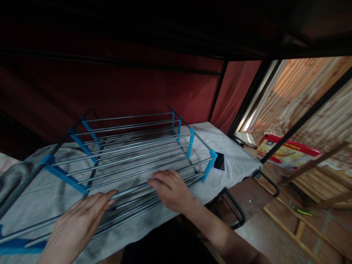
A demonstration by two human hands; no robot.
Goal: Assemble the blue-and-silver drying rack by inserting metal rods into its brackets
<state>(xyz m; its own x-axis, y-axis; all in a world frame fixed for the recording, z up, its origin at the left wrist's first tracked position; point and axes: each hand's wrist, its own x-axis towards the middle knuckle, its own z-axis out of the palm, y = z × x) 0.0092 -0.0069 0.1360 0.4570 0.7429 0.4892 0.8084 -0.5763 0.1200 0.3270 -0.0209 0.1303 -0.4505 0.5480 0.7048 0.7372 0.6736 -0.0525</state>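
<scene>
A shoe rack [132, 148] of thin grey metal tubes with blue plastic connectors lies on its side on a grey cloth [104, 244]. My left hand [79, 222] is closed over the rack's near tube, its fingers close together and the tube coming out past their tips. Farther right along that tube, my right hand [172, 190] has its fingers bent round it. Both palms hide parts of the tube. A blue connector [209, 165] joins the tubes right of my right hand. Another blue connector [64, 174] sits beyond my left hand.
A phone [219, 162] lies on the cloth just right of the rack. Dark red panels [137, 88] in a black frame stand behind. Bent black metal tubes [233, 209] stick out at the right edge. On the floor are a red-and-yellow box [286, 152], wooden frames [299, 229] and pliers [304, 212].
</scene>
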